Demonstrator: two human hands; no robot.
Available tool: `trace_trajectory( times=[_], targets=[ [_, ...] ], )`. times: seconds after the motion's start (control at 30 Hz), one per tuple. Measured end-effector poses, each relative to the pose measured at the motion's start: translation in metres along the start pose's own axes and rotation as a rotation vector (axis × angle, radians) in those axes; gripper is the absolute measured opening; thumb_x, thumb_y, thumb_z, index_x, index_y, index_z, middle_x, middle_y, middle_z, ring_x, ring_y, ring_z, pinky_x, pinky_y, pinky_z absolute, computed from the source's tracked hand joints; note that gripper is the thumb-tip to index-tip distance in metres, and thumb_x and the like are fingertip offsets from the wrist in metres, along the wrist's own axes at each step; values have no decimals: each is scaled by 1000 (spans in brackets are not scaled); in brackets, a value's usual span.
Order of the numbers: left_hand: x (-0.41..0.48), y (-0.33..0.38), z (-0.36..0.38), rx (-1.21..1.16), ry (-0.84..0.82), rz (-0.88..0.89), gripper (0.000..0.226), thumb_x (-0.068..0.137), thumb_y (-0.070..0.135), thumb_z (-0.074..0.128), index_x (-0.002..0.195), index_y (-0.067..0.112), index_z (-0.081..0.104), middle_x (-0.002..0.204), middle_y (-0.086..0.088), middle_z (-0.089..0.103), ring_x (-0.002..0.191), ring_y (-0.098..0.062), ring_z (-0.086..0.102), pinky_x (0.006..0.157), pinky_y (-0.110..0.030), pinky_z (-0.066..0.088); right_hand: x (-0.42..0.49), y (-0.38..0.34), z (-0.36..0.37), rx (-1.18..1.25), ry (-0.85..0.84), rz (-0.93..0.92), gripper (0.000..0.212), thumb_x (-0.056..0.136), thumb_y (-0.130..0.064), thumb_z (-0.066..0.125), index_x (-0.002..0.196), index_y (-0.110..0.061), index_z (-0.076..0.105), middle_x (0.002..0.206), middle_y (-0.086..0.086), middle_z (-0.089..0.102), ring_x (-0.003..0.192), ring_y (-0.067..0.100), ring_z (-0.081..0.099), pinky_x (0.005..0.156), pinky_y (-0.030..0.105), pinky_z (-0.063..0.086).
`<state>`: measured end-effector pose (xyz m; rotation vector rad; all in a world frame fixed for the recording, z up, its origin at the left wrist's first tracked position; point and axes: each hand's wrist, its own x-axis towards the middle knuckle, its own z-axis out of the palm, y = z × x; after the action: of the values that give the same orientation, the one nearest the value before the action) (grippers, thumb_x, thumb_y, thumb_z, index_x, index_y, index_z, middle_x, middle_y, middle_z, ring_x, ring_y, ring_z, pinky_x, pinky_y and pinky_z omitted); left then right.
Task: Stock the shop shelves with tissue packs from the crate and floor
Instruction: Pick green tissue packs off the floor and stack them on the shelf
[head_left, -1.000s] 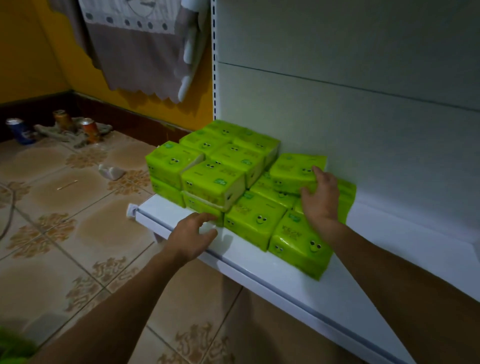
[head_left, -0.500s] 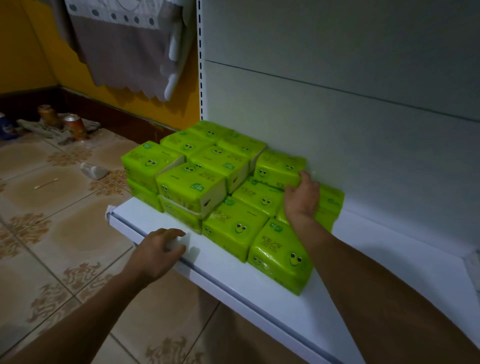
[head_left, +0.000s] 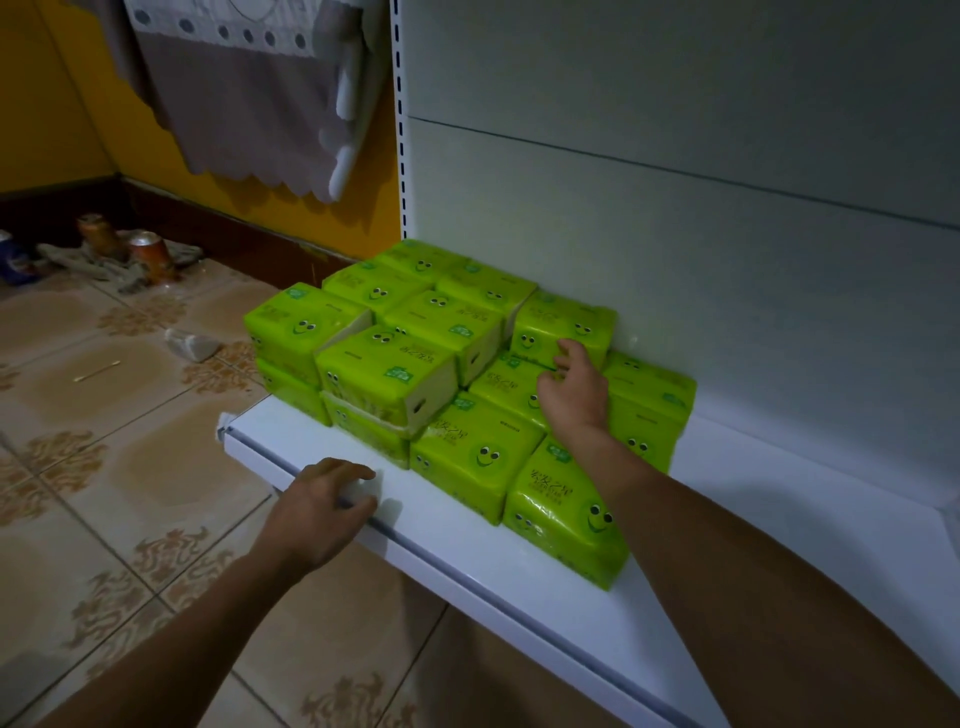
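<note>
Several bright green tissue packs with smiley faces (head_left: 384, 364) stand stacked on the left part of a white shop shelf (head_left: 779, 540). One pack (head_left: 576, 325) lies on top at the back, against the shelf's rear panel. My right hand (head_left: 574, 395) touches the front of this pack with its fingertips, fingers slightly bent, while resting over the lower packs. My left hand (head_left: 322, 506) rests on the shelf's front edge, fingers curled over the lip, holding no pack. The crate is out of view.
The shelf's grey back panel (head_left: 675, 182) rises behind the packs. On the tiled floor at the left lie drink cans (head_left: 150, 254), a rag and a small wrapped item (head_left: 189, 344). A cloth (head_left: 244, 93) hangs on the yellow wall.
My right hand has slid with the top back pack toward the rear panel, and its fingers now sit at the pack's front. My left hand stays on the shelf edge.
</note>
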<state>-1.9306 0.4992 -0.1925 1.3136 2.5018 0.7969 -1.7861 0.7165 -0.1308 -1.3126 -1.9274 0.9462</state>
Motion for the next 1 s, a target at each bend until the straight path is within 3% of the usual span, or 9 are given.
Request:
trace_trajectory(
  times=[0.17,0.3,0.43,0.53,0.67,0.83,0.9,1.0],
  targets=[
    [-3,-2,-1,15,-15,38,30,87,21,60,116,14,62,124,-4,57,112,-19,51,88,-24,37,-6,0,9,-165,-181,-48,61,85,-7,50,143,-16,35,142,14,43,131,29,41,106,35,34],
    [-3,-3,-3,17,0,37,31,87,22,60,117,16,62,124,-3,58,111,-18,52,86,-23,37,-8,-7,11,-146,-123,-110,57,84,-7,51,140,-17,42,139,12,48,129,28,44,105,34,36],
    [-11,-8,-16,30,1,24,33,88,27,58,119,17,61,126,-4,57,116,-20,50,94,-27,37,-13,-27,13,-109,-63,-205,56,84,-7,55,138,-14,44,140,10,49,130,26,42,105,29,30],
    [-30,-23,-37,115,-31,4,55,76,44,43,124,21,58,131,-3,55,121,-20,47,98,-27,35,-14,-56,24,-8,10,-221,56,83,-7,55,139,-10,44,140,12,48,130,27,42,106,29,27],
    [-79,-66,-76,181,-43,-169,79,64,61,28,128,24,54,134,-4,50,123,-21,44,99,-28,35,-37,-116,70,116,-3,-327,60,83,-5,53,141,-7,38,147,11,38,136,25,34,109,25,20],
    [-170,-140,-122,194,0,-435,92,53,65,23,123,17,58,124,-11,57,117,-25,51,96,-24,35,-117,-159,155,124,-266,-595,70,83,-1,53,147,-14,27,156,9,18,143,23,19,110,25,17],
    [-205,-160,-135,135,80,-562,80,59,60,37,120,15,61,121,-12,59,114,-25,54,94,-24,36,-149,-163,183,93,-413,-644,69,86,-3,51,148,-17,25,157,6,17,144,22,16,112,30,19],
    [-250,-184,-140,106,184,-703,43,81,33,63,119,13,62,120,-14,59,111,-27,56,92,-27,39,-194,-154,222,-15,-643,-669,66,88,-8,50,148,-20,24,156,1,19,143,20,18,112,31,22]
  ],
)
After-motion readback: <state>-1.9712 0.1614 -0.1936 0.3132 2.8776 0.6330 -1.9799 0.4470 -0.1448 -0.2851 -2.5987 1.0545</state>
